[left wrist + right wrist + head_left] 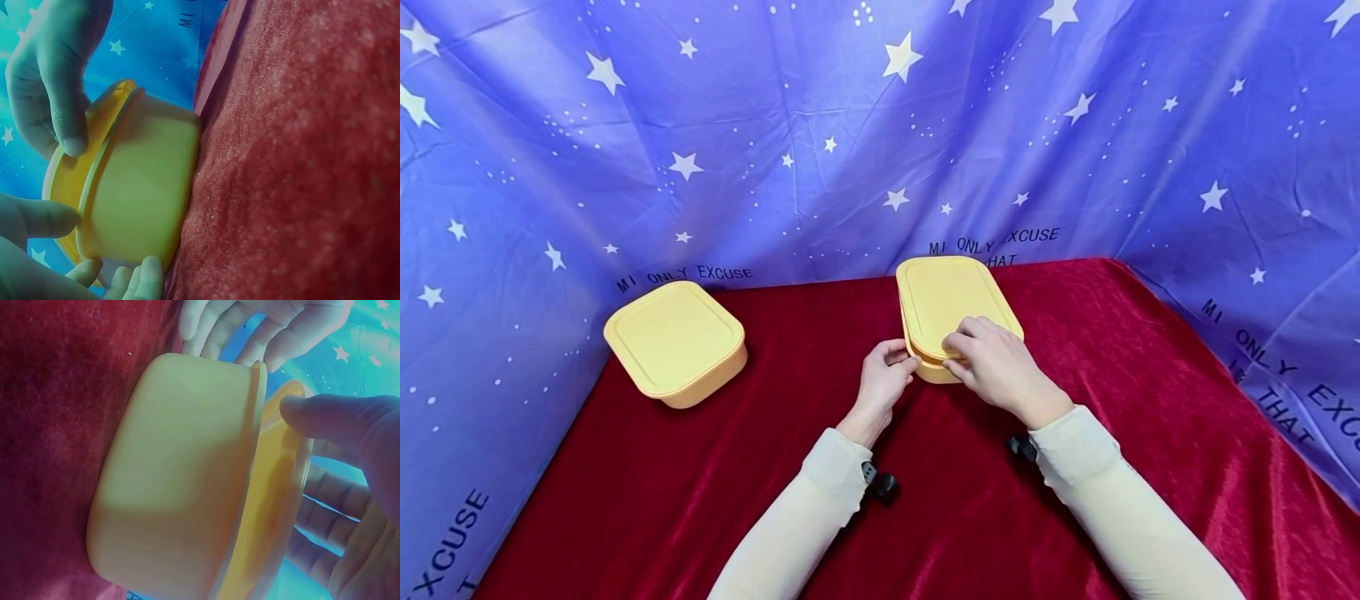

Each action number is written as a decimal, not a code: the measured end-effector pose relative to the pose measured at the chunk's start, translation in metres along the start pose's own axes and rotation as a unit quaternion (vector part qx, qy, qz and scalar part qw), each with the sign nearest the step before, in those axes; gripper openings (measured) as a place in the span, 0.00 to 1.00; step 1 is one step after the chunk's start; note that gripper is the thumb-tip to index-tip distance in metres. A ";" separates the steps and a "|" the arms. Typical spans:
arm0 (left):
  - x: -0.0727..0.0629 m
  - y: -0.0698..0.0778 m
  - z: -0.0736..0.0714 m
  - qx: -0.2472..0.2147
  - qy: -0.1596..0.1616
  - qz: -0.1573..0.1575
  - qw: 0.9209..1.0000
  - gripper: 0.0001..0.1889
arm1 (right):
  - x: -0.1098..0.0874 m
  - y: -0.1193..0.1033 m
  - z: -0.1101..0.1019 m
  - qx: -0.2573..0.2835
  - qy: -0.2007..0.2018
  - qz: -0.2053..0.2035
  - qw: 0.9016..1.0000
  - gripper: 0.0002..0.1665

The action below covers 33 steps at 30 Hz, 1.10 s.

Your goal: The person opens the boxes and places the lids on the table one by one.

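Observation:
A yellow lidded food container [936, 374] stands at the back of the table, between my two hands. Its lid [953, 296] is tilted, with the near edge lifted off the rim and the inside of the lid showing in both wrist views. My right hand [1003, 367] pinches that raised edge, thumb [306, 415] beneath and fingers over the top. At the near left corner, my left hand [882, 385] grips the container, thumb by the rim and fingertips [150, 275] against the side wall. What the container holds is hidden.
A second yellow container [700, 387] with its lid on stands at the left of the table. Dark red velvet cloth [940, 500] covers the table. Blue star-printed curtains [820, 100] hang close behind it and along both sides.

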<state>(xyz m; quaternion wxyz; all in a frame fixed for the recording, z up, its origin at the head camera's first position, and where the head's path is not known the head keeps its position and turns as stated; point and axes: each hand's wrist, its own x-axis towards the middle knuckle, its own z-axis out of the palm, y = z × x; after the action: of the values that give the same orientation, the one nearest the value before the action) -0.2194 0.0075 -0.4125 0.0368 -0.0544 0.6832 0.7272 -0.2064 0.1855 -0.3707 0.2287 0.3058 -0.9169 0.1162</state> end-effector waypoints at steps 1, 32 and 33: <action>0.000 0.000 0.000 0.001 0.000 0.000 1.000 0.18 | 0.000 0.000 0.000 -0.001 0.002 -0.001 1.000 0.09; 0.000 0.001 0.001 -0.013 -0.004 -0.005 1.000 0.18 | 0.001 -0.003 -0.003 -0.064 0.034 -0.044 0.996 0.07; 0.000 0.000 0.001 -0.014 -0.004 -0.005 1.000 0.18 | 0.001 -0.003 -0.003 -0.064 0.035 -0.045 0.996 0.07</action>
<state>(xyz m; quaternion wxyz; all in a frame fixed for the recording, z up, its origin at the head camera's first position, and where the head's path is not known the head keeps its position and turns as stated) -0.2194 0.0085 -0.4120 0.0422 -0.0556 0.6728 0.7365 -0.2039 0.1836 -0.3674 0.2850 0.3270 -0.8992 0.0573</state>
